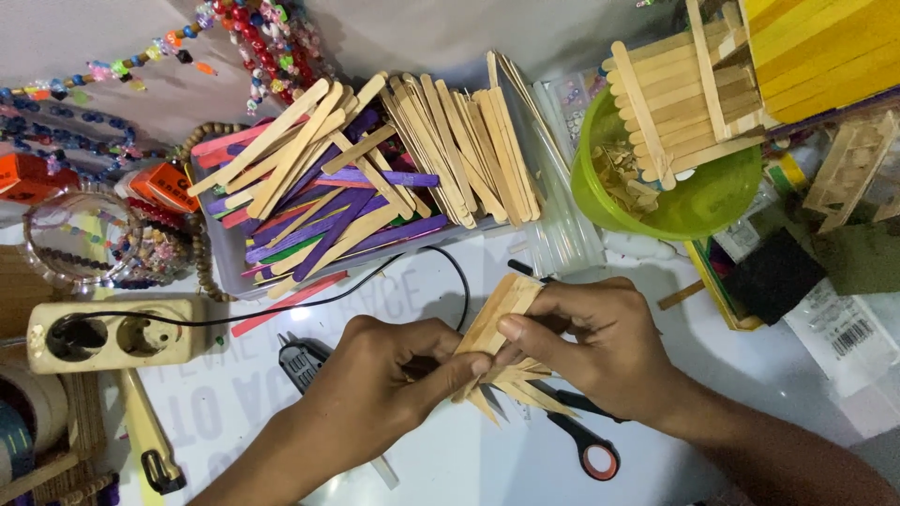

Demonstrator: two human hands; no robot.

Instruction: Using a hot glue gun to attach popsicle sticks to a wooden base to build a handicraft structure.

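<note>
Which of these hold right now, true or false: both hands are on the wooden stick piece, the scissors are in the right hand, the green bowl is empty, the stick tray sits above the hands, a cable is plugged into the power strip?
1. Both the left hand and the right hand hold the wooden stick piece. True.
2. The scissors are in the right hand. False: they lie on the table under it.
3. The green bowl is empty. False: wood scraps lie inside.
4. The tray of craft sticks sits above the hands in the picture. True.
5. A black cable reaches the power strip. True.
</note>
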